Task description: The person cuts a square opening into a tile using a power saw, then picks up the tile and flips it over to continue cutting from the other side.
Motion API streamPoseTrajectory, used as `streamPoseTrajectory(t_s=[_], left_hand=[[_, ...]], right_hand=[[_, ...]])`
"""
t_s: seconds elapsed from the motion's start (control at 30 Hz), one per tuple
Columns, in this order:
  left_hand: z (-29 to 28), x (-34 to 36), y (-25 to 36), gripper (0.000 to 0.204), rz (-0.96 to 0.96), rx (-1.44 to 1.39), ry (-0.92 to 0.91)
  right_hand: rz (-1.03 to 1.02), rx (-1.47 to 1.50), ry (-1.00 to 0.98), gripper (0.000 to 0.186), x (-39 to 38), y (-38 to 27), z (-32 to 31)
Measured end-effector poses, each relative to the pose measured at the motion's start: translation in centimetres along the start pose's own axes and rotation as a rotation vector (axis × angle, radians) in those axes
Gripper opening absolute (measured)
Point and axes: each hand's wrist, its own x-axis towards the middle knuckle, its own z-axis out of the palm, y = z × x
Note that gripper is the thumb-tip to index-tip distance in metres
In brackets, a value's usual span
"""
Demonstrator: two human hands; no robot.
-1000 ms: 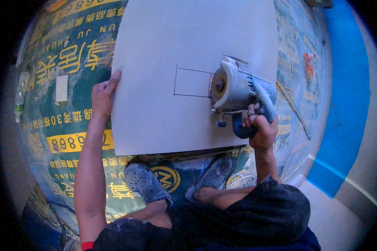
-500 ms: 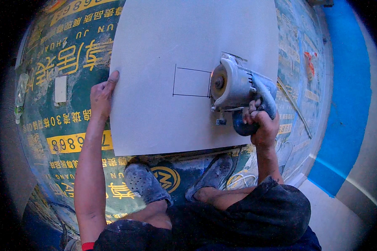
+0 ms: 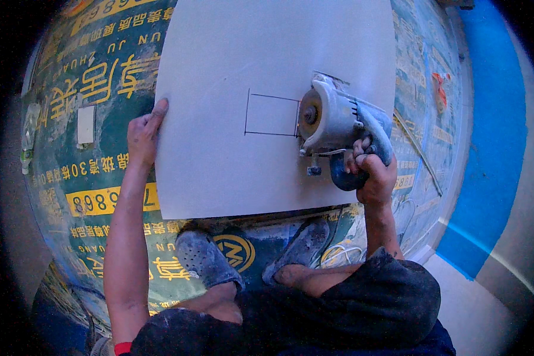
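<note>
A large white board [image 3: 231, 172] lies in front of me, with a rectangle drawn in dark lines near its middle. My left hand [image 3: 146, 127] grips the board's left edge, thumb along the top. On the right part of the board sits a pale electric circular saw [image 3: 332, 118] with a dusty round hub; its base is at the right end of the drawn rectangle. My right hand [image 3: 372, 175] is closed round the saw's dark rear handle. The blade's contact with the board is mostly hidden by the saw's body.
Printed green floor covering [image 3: 95, 225] surrounds the board. A plastic bottle [image 3: 29, 136] and small white piece [image 3: 86, 124] lie left. Right are a long strip [image 3: 416, 151], a red object [image 3: 440, 92] and a blue band [image 3: 492, 130]. My feet in dusty clogs [image 3: 204, 252] are below the board.
The saw and my right hand have crept slightly up and to the right. The board and my left hand appear shifted very slightly leftward in the picture.
</note>
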Motion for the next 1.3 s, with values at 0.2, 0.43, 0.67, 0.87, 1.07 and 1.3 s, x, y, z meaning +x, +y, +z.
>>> streamPoseTrajectory(t_s=[0.2, 0.43, 0.67, 0.87, 1.07, 1.3], left_hand=[[-0.2, 0.1, 0.2, 0.068, -0.091, 0.021, -0.028], [-0.3, -0.4, 1.5, 0.063, -0.115, -0.035, -0.030], [-0.2, -0.2, 1.7, 0.063, -0.221, -0.058, -0.034], [-0.5, -0.4, 1.6, 0.065, -0.160, -0.041, -0.051], [-0.2, -0.1, 1.3, 0.065, -0.164, -0.055, -0.034], [-0.2, -0.3, 1.9, 0.063, -0.239, -0.061, -0.037]], right_hand=[[0.005, -0.018, 0.006, 0.023, -0.1, -0.1, 0.2], [0.034, -0.046, 0.020, 0.022, -0.6, -0.5, 0.5], [0.068, -0.054, 0.081, 0.023, -1.5, -0.7, 0.7], [0.074, -0.034, 0.064, 0.023, -1.4, -0.5, 0.5], [0.081, -0.024, 0.046, 0.022, -1.1, -0.6, 0.4], [0.071, -0.016, -0.003, 0.019, -0.5, -0.6, 0.5]])
